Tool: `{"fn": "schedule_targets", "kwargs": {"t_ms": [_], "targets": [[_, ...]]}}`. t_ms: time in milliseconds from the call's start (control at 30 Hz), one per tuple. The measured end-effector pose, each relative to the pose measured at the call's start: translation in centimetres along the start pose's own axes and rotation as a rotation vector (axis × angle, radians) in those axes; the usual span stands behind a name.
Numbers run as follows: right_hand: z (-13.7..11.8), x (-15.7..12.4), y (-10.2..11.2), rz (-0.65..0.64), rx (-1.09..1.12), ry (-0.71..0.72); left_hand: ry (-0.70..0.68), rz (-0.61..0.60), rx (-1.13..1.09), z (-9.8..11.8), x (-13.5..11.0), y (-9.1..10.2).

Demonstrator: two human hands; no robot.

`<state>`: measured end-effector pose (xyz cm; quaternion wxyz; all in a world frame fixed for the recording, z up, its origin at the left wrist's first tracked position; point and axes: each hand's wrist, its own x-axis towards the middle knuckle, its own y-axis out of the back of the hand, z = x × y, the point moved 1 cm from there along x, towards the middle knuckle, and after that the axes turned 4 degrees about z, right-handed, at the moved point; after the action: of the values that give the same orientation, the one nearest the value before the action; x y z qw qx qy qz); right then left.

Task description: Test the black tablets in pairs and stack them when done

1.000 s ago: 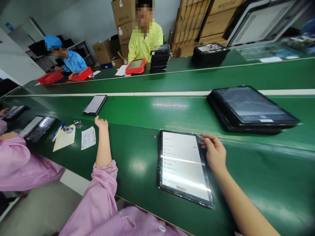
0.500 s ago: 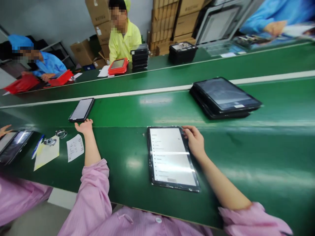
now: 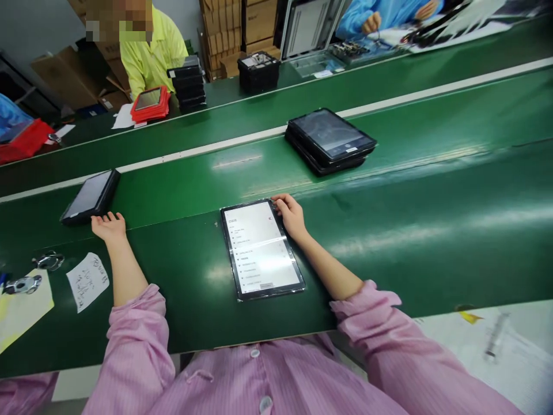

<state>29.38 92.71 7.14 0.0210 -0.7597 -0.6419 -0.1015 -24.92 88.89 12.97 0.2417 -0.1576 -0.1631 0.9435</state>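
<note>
A lit tablet [image 3: 263,248] with a white list on its screen lies flat before me, a clear film showing at its edges. My right hand [image 3: 291,218] is at its upper right corner, fingers bent and closed on that edge. To the left, my left hand [image 3: 109,226] is open, palm up and fingers spread, against the near edge of a small stack of tablets [image 3: 91,195]. Whether those fingertips bear any weight cannot be seen. Another stack of dark tablets [image 3: 330,135] rests farther back, right of the lit one.
A handwritten note [image 3: 88,281], a yellow-edged paper [image 3: 26,311] and metal rings [image 3: 49,261] lie at left. Beyond a white strip [image 3: 242,140], co-workers sit by red sleeves [image 3: 151,106], a dark stack [image 3: 186,83] and a black bin [image 3: 258,72]. Papers [image 3: 496,351] lie below right.
The view has swung right, so everything sits farther left in it. The left-hand stack now appears more tilted, its near edge at my left fingers. My right hand stays at the lit tablet's corner.
</note>
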Motion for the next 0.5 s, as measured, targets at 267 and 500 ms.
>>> {"fn": "schedule_targets", "kwargs": {"t_ms": [267,500], "targets": [[0.3,0.2,-0.1,0.003,-0.008,0.009,0.263,0.053,-0.123,0.7,-3.0,-3.5],[0.9,0.4,-0.1,0.004,0.001,0.029,0.553,-0.02,-0.068,-2.7,-11.8,-9.7]]}}
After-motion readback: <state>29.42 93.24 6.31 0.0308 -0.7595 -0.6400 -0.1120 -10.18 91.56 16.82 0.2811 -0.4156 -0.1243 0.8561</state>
